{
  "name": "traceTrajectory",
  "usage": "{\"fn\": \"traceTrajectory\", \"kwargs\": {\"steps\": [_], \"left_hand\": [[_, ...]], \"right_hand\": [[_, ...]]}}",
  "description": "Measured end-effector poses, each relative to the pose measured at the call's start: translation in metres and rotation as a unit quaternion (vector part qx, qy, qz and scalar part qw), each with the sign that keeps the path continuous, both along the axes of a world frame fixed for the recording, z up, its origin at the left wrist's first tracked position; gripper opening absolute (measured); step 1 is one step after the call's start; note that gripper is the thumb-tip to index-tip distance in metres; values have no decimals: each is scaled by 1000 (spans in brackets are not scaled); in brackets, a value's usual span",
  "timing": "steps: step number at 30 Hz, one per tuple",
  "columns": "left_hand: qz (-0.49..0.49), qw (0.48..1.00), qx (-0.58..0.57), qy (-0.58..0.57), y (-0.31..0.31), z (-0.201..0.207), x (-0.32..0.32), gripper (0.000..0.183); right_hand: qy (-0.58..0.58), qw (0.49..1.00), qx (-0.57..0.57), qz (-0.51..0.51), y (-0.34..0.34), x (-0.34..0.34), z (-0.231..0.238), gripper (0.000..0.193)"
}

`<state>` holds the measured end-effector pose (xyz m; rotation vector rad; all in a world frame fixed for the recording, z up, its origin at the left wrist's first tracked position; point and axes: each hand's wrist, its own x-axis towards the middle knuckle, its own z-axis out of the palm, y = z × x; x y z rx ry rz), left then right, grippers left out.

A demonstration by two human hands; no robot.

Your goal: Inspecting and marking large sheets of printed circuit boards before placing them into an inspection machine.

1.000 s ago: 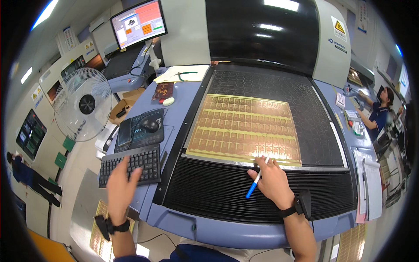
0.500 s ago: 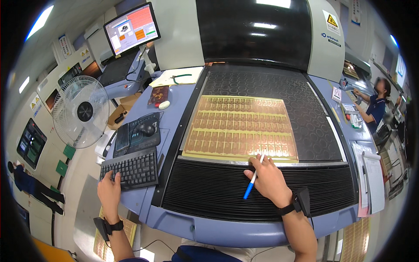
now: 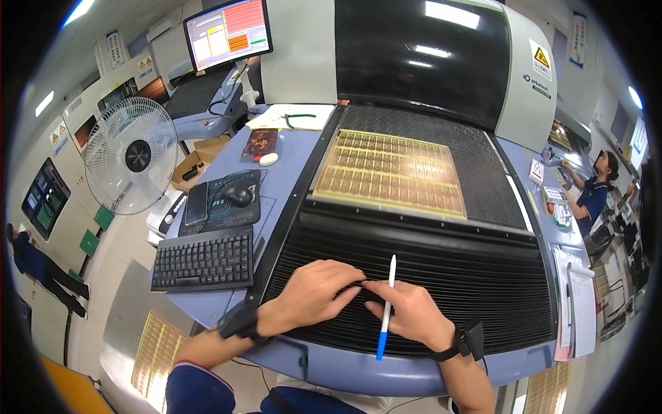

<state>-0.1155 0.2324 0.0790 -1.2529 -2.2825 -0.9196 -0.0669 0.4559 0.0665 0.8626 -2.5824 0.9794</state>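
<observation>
Right hand (image 3: 412, 314) gripped a white-and-blue plastic pen (image 3: 385, 307) upright-ish between its fingers, near the ribbed black counter's (image 3: 483, 290) front edge; left hand (image 3: 314, 293) lay loosely curled, empty, fingertips touching the right.

Single head view, close above ribbed machine bed (image 3: 441, 290)
</observation>
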Motion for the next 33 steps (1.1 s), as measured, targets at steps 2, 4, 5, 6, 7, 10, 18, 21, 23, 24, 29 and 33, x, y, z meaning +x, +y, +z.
{"fn": "traceTrajectory", "kwargs": {"steps": [2,4,5,6,7,10,18,21,23,24,29,33], "left_hand": [[-72,997,26,-19,11,-19,-17,14],[-69,990,81,-91,12,-39,-18,14],[-75,985,88,-127,10,-40,-14,14],[-74,981,89,-159,6,-42,-11,14],[-66,980,97,-162,5,-42,-6,14],[-62,974,119,-182,3,-37,-1,15],[-93,965,132,-205,4,-34,2,17],[-81,969,124,-199,2,-35,0,16],[-85,967,131,-203,2,-38,-3,16],[-91,965,136,-207,2,-40,-4,16],[-86,969,131,-192,3,-44,-4,16],[-67,966,139,-209,4,-49,-1,16]], "right_hand": [[-40,999,7,-24,0,3,-2,35],[-37,998,-53,-4,1,-2,-8,31],[-56,997,-55,6,4,-4,-9,31],[-75,995,-60,17,3,-3,-10,30],[-85,993,-84,25,2,-2,-14,30],[-105,987,-113,33,-2,3,-15,31],[-114,988,-99,35,-1,2,-7,32],[-100,989,-106,33,-3,2,-8,32],[-103,989,-104,29,-5,2,-7,32],[-105,989,-102,24,-5,2,-7,31],[-96,990,-99,24,-3,3,-9,31],[-73,995,-74,15,-3,2,-7,34]]}}
